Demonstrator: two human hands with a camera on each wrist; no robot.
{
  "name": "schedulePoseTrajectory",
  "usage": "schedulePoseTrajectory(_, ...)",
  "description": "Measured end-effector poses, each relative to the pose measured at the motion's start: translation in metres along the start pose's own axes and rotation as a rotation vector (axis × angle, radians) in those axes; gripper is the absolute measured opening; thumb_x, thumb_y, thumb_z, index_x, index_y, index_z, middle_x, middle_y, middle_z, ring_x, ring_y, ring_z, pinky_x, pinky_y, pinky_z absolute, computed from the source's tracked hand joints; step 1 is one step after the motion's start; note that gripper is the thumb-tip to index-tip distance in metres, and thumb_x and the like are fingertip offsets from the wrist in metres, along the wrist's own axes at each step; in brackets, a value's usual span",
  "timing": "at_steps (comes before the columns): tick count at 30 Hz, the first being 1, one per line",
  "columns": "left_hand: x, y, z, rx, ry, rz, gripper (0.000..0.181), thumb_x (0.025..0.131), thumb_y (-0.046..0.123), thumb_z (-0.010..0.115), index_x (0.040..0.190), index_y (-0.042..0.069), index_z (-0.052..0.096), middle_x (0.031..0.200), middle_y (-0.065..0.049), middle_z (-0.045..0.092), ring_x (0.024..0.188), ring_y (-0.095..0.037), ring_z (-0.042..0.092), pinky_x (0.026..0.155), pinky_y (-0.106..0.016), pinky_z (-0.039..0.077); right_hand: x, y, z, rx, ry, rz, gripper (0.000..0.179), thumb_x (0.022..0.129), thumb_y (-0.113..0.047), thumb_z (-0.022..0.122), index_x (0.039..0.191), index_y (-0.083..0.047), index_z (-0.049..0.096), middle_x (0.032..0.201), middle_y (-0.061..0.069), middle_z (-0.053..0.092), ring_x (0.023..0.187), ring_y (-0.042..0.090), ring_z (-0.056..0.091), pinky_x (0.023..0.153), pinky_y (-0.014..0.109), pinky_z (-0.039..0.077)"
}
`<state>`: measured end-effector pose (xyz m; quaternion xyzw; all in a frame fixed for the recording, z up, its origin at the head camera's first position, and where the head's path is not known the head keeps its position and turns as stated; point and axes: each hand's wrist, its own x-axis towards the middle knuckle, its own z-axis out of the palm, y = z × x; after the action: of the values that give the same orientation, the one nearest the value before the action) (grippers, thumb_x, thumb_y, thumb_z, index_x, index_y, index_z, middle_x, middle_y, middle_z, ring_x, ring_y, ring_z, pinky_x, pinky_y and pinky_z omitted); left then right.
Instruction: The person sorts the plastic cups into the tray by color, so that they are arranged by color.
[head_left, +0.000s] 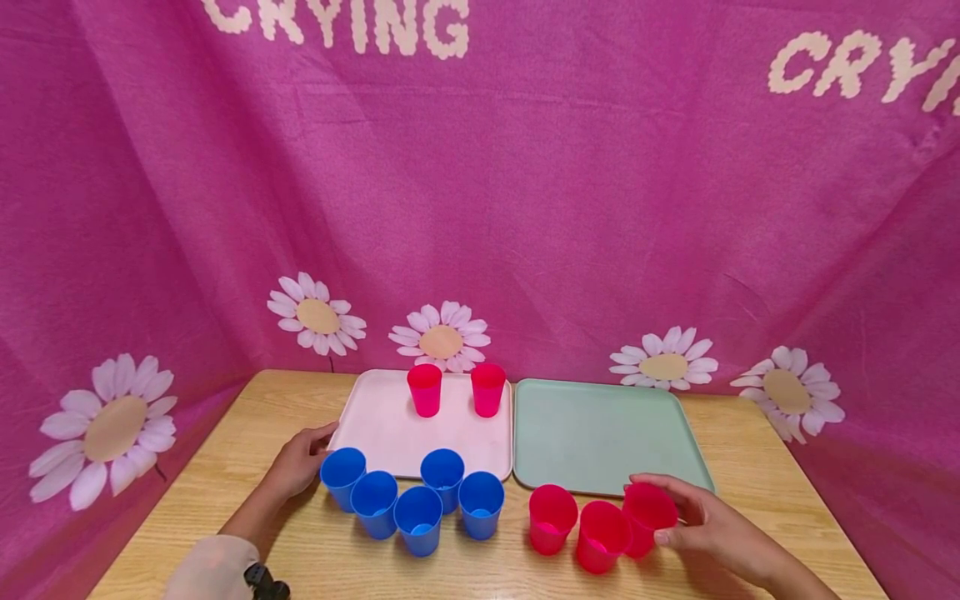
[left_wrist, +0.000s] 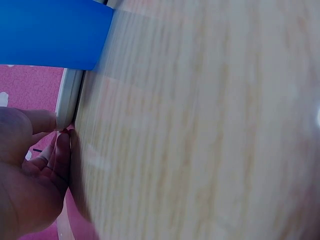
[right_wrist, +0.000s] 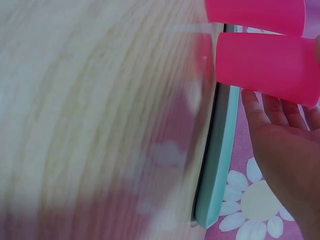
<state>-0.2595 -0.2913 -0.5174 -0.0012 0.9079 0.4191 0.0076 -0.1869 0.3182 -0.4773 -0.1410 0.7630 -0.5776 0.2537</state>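
Observation:
My right hand (head_left: 705,521) curls round the rightmost red cup (head_left: 647,521), thumb on the near side and fingers on the far side. Beside it stand two more red cups, one in the middle (head_left: 602,537) and one to the left (head_left: 552,521). In the right wrist view the fingers (right_wrist: 275,112) lie along the held cup's side. My left hand (head_left: 296,462) is at the left edge of the pink tray (head_left: 367,433), fingertips touching its rim. Several blue cups (head_left: 417,521) stand upright just right of that hand, in front of the tray.
Two red cups, one on the left (head_left: 425,392) and one on the right (head_left: 487,392), stand toward the back of the pink tray. A green tray (head_left: 607,433) adjoins it on the right. A pink flowered cloth (head_left: 525,208) hangs behind the wooden table (head_left: 300,567).

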Motion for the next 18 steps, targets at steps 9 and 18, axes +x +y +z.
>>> schedulePoseTrajectory(9, -0.001, 0.001, -0.001, 0.004, -0.006, -0.011, 0.056, 0.098, -0.003, 0.062, 0.151, -0.007, 0.043, 0.127, -0.029, 0.059, 0.113, -0.04, 0.056, 0.101, -0.053, 0.048, 0.01, -0.008, -0.004, -0.041, -0.018, -0.101, 0.068, 0.1, -0.01, 0.063, 0.159, -0.001, 0.03, 0.146, 0.001, 0.058, 0.123, 0.012, 0.061, 0.097, 0.033, 0.056)
schedulePoseTrajectory(18, 0.0, 0.0, 0.0, -0.006, -0.011, -0.018, 0.057, 0.098, -0.002, 0.062, 0.152, -0.006, 0.043, 0.127, -0.029, 0.058, 0.114, -0.039, 0.055, 0.101, -0.053, 0.048, 0.027, -0.017, -0.007, -0.086, -0.018, -0.188, 0.063, 0.1, -0.006, 0.062, 0.157, 0.0, 0.035, 0.144, 0.012, 0.058, 0.122, 0.014, 0.062, 0.096, 0.032, 0.056)
